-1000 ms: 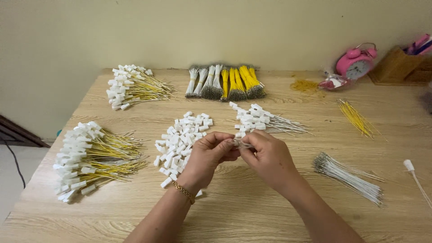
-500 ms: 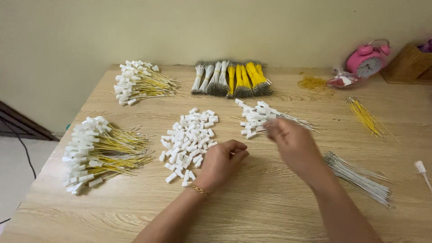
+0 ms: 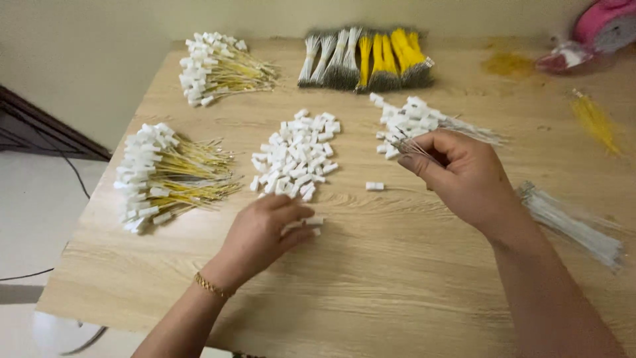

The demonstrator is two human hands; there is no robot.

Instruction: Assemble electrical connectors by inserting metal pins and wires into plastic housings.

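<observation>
Now I count one loose heap of white plastic connectors (image 3: pixel 296 154) at the centre of the frame, and one stray connector (image 3: pixel 375 186) lying alone just right of it. My left hand (image 3: pixel 265 235) sits at the heap's lower edge, its grip closed on a white connector piece (image 3: pixel 310 222) against the counter (image 3: pixel 397 278). My right hand (image 3: pixel 460 176), right of centre, pinches a thin bunch of grey wires (image 3: pixel 411 146), their ends fanned toward the upper left.

Two bundles of yellow wires with white connectors lie at the left: one (image 3: pixel 169 176) at mid left near the counter's edge, one (image 3: pixel 215 66) at upper left. One pile of grey wires with connectors (image 3: pixel 414 119) lies just above my right hand. At top centre a row of tied wire bundles (image 3: pixel 364 59), grey then yellow, too packed to count. One loose grey wire sheaf (image 3: pixel 570 222) lies at right, yellow strands (image 3: pixel 596 122) at upper right, a pink object (image 3: pixel 606 26) in the corner.

Open wood spans the lower middle of the frame.
</observation>
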